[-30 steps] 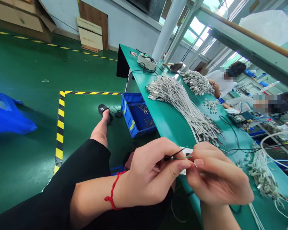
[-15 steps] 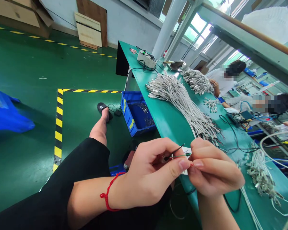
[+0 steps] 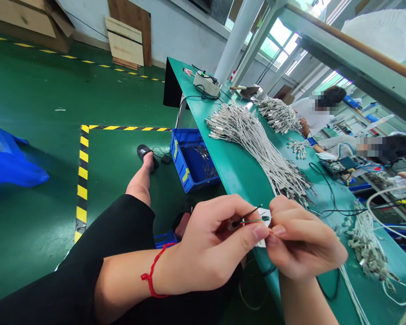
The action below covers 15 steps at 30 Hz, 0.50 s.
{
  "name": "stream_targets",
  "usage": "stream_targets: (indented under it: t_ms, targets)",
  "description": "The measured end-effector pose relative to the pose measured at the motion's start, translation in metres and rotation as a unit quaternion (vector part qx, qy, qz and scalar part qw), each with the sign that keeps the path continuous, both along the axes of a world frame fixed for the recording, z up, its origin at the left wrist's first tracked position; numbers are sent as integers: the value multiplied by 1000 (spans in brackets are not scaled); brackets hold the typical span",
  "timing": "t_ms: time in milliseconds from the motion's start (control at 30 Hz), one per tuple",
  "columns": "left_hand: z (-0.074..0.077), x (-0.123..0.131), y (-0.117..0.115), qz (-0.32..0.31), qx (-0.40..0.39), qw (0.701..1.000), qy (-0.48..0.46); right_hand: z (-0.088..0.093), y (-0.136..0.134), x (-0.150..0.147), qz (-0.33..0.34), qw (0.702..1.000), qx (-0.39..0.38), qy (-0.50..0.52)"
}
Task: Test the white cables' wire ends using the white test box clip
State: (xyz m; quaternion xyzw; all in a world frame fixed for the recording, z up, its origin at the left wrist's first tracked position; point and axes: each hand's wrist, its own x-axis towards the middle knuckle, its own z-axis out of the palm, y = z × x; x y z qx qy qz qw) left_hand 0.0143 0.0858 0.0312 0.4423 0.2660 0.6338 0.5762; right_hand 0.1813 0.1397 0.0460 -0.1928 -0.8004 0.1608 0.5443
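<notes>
My left hand [image 3: 209, 246] and my right hand [image 3: 301, 239] meet at the near edge of the green table [image 3: 237, 167]. Both pinch the end of a thin cable whose black, green and red wires [image 3: 248, 217] fan out between my fingertips. The left thumb and forefinger press together on the wires; a red string bracelet [image 3: 152, 275] circles that wrist. My right fingers are curled tight around the wire tips, and the white cable [image 3: 350, 286] trails down from that hand. A small white label lies on the table under the wires.
A long heap of white cables [image 3: 257, 140] runs along the table, with smaller heaps [image 3: 277, 115] behind and to the right [image 3: 368, 246]. A blue bin [image 3: 192, 160] stands on the floor beside the table. Two other people sit across it. My leg stretches over the green floor.
My hands have shifted slightly left and up with the wires still pinched. The view has tilted a little; otherwise nothing moved.
</notes>
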Motion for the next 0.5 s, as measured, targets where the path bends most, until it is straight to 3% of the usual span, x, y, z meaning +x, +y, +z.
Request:
stream_targets:
  t_ms: [167,333,400,500]
  targets:
    - [-4,0,5,99,115,986,73,2,-7,-1,4,997,-78,4]
    - [-11,0,12,188,246,945,107,13,-25,2,-29,960,-280,-1]
    - [-14,-1,14,208,279,929,125,19,-32,3,-20,915,-403,13]
    - [-18,-3,13,229,315,907,161,26,-37,3,52,788,-609,74]
